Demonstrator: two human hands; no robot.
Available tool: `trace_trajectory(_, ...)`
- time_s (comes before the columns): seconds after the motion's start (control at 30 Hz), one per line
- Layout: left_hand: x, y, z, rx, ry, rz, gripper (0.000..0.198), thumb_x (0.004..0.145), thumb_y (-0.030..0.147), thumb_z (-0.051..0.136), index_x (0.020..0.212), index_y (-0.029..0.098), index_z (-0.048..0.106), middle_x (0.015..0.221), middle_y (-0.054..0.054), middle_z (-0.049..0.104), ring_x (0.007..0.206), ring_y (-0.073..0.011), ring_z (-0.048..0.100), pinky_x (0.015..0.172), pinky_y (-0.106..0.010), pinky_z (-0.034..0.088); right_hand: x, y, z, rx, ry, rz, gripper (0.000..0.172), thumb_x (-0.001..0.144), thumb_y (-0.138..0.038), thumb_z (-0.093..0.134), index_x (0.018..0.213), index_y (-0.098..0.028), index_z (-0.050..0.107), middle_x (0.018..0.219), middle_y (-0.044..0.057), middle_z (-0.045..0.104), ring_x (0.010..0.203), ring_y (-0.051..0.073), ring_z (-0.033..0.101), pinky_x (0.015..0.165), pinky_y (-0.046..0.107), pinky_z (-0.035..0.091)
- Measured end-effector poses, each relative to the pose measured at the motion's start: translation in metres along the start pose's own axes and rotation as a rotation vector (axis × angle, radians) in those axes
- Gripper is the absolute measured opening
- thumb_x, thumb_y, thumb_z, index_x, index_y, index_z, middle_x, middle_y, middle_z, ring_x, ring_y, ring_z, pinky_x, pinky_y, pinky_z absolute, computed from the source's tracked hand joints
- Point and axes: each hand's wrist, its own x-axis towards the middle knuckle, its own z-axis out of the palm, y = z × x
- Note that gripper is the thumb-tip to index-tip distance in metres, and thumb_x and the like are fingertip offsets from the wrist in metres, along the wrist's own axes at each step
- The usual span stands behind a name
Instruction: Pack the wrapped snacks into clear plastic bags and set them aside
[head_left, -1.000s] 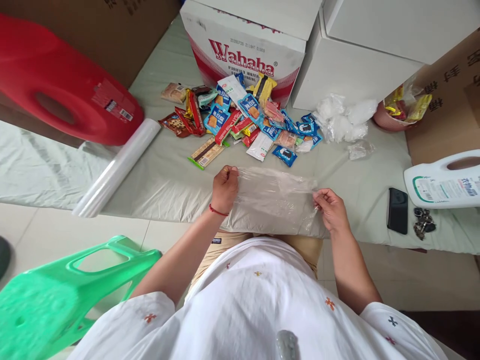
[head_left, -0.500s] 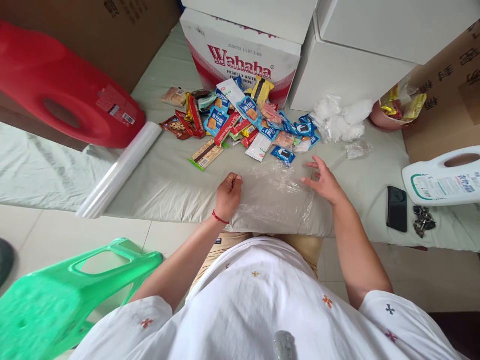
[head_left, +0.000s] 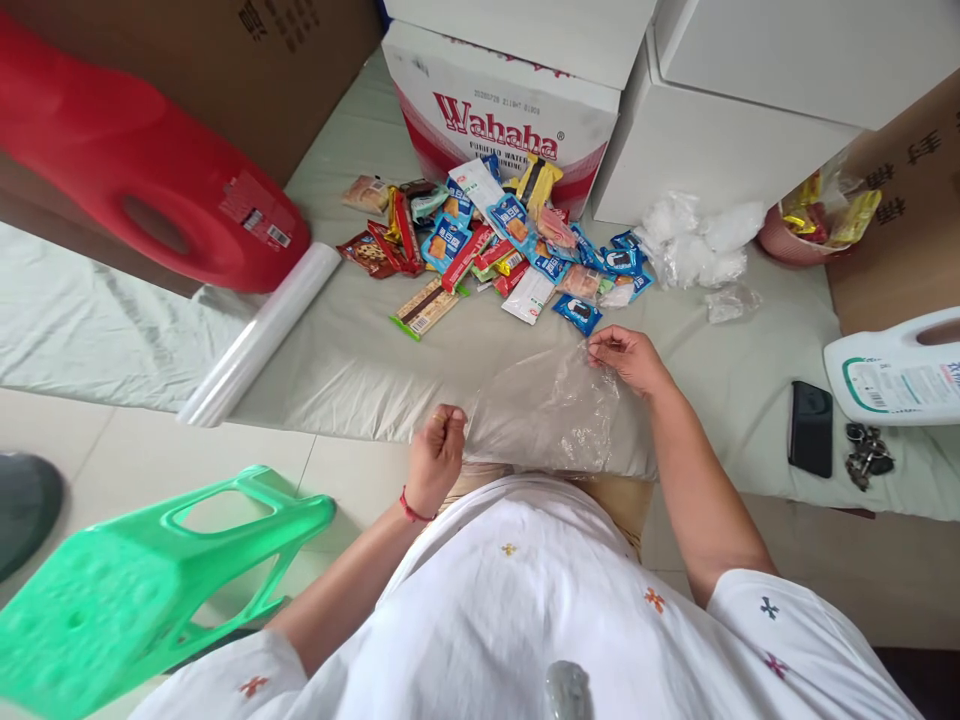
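A clear plastic bag (head_left: 536,410) stretches between my two hands above the front edge of the cloth-covered surface. My left hand (head_left: 439,445), with a red string on its wrist, is closed on the bag's left end. At the bag's upper right corner, my right hand (head_left: 630,358) pinches the film between thumb and fingers. Just beyond lies a heap of wrapped snacks (head_left: 517,235) in blue, red, yellow and white packets. A long biscuit packet (head_left: 424,306) lies at its near left side, and a small blue packet (head_left: 577,313) sits close to my right fingertips.
A clear plastic film roll (head_left: 259,340) and red jug (head_left: 150,170) are at left. A Wahaba carton (head_left: 502,110) stands behind the heap. Crumpled clear bags (head_left: 697,240), a pink basket (head_left: 799,245), phone (head_left: 811,428), keys (head_left: 868,455) and white bottle (head_left: 900,370) are right. A green stool (head_left: 157,570) stands below left.
My right hand has gone from spread fingers to pinching the bag's corner. My left hand has moved down and left, still gripping the bag, which now spreads wider.
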Motion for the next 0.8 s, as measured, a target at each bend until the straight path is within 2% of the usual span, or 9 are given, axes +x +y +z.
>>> trace_trajectory(0.13, -0.006, 0.005, -0.025, 0.238, 0.131, 0.151, 0.031, 0.103, 0.048, 0.045, 0.109, 0.022, 0.061, 0.092, -0.005, 0.065, 0.084, -0.0213, 0.061, 0.081, -0.038, 0.05, -0.004, -0.006, 0.008, 0.017, -0.059, -0.018, 0.042, 0.066, -0.056, 0.085, 0.085, -0.023, 0.068, 0.076, -0.002, 0.067, 0.068, 0.016, 0.066, 0.068, 0.034, 0.058)
trace_trajectory(0.2, 0.008, 0.015, -0.038, 0.36, 0.274, 0.285, 0.038, 0.098, 0.049, 0.055, 0.121, 0.019, 0.061, 0.115, -0.013, 0.064, 0.111, -0.0297, 0.06, 0.102, -0.05, 0.047, -0.004, -0.011, 0.012, 0.002, -0.088, -0.066, 0.039, 0.069, -0.054, 0.084, 0.085, -0.023, 0.068, 0.076, -0.002, 0.066, 0.067, 0.016, 0.065, 0.069, 0.034, 0.058)
trace_trajectory(0.27, 0.032, 0.028, -0.042, 0.395, 0.314, 0.371, 0.043, 0.094, 0.049, 0.061, 0.124, 0.018, 0.061, 0.124, -0.017, 0.062, 0.125, -0.0348, 0.054, 0.112, -0.057, 0.04, -0.005, -0.017, 0.017, -0.011, -0.131, -0.102, 0.035, 0.071, -0.053, 0.083, 0.085, -0.023, 0.068, 0.075, -0.003, 0.066, 0.068, 0.015, 0.065, 0.071, 0.034, 0.058)
trace_trajectory(0.37, 0.074, 0.046, -0.024, 0.218, 0.066, 0.32, 0.04, 0.093, 0.049, 0.063, 0.118, 0.017, 0.065, 0.129, -0.018, 0.062, 0.122, -0.0327, 0.057, 0.109, -0.053, 0.045, -0.007, -0.026, 0.022, -0.033, -0.212, -0.142, 0.034, 0.075, -0.052, 0.081, 0.085, -0.023, 0.068, 0.075, -0.002, 0.066, 0.07, 0.016, 0.064, 0.073, 0.034, 0.057)
trace_trajectory(0.43, 0.098, 0.053, 0.003, 0.15, -0.072, 0.284, 0.046, 0.086, 0.054, 0.07, 0.113, 0.017, 0.067, 0.116, -0.015, 0.067, 0.102, -0.0278, 0.065, 0.094, -0.047, 0.054, -0.011, -0.031, 0.023, -0.054, -0.248, -0.175, 0.034, 0.077, -0.053, 0.08, 0.085, -0.023, 0.069, 0.077, -0.002, 0.066, 0.072, 0.016, 0.064, 0.075, 0.034, 0.056)
trace_trajectory(0.47, 0.107, 0.055, 0.018, 0.033, -0.227, 0.194, 0.048, 0.082, 0.052, 0.074, 0.114, 0.017, 0.067, 0.114, -0.014, 0.068, 0.097, -0.0263, 0.066, 0.09, -0.044, 0.055, -0.014, -0.034, 0.022, -0.07, -0.252, -0.192, 0.034, 0.078, -0.054, 0.08, 0.085, -0.023, 0.069, 0.079, -0.001, 0.066, 0.075, 0.017, 0.065, 0.077, 0.034, 0.056)
trace_trajectory(0.63, 0.114, 0.06, 0.069, -0.219, -0.573, 0.025, 0.043, 0.087, 0.056, 0.065, 0.105, 0.017, 0.068, 0.082, -0.006, 0.07, 0.072, -0.0185, 0.065, 0.065, -0.032, 0.052, -0.031, -0.035, 0.008, -0.064, -0.227, -0.203, 0.035, 0.079, -0.056, 0.082, 0.085, -0.023, 0.071, 0.089, 0.001, 0.066, 0.092, 0.021, 0.07, 0.088, 0.037, 0.056)
trace_trajectory(0.73, 0.109, 0.061, 0.072, -0.29, -0.668, -0.029, 0.042, 0.084, 0.059, 0.066, 0.075, 0.018, 0.064, 0.061, 0.0, 0.056, 0.057, -0.0135, 0.051, 0.053, -0.028, 0.04, -0.037, -0.03, -0.001, -0.02, -0.21, -0.158, 0.037, 0.078, -0.058, 0.082, 0.085, -0.024, 0.069, 0.089, 0.001, 0.067, 0.095, 0.022, 0.073, 0.092, 0.039, 0.057)
trace_trajectory(0.8, 0.108, 0.06, 0.068, -0.293, -0.587, -0.012, 0.042, 0.081, 0.056, 0.069, 0.065, 0.019, 0.057, 0.056, 0.003, 0.047, 0.054, -0.0109, 0.043, 0.052, -0.026, 0.033, -0.036, -0.024, -0.003, -0.003, -0.179, -0.116, 0.04, 0.076, -0.06, 0.082, 0.085, -0.024, 0.067, 0.085, 0.0, 0.067, 0.09, 0.022, 0.073, 0.087, 0.039, 0.06)
